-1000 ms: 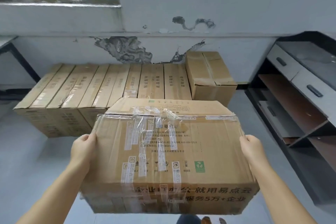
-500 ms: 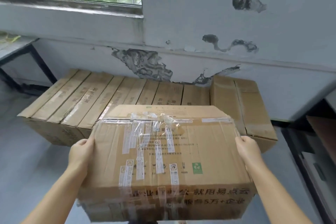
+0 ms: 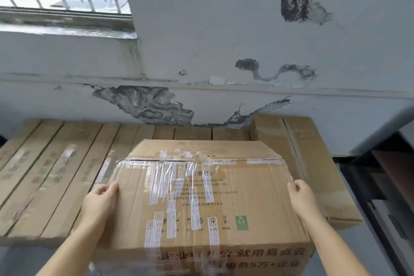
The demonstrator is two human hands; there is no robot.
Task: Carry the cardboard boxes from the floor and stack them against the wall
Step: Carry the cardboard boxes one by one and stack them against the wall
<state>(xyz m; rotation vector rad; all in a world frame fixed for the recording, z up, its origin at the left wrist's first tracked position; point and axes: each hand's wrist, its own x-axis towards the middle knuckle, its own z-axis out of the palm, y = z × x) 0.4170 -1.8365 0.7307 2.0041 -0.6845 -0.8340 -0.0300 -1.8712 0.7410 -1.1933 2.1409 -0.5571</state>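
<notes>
The taped cardboard box sits between both hands, carried off the floor. The left hand holds its left side and the right hand its right side, each grip curled round an edge. Beyond the grip, a row of long cartons lies against the peeling wall; past the right hand sits another box.
</notes>
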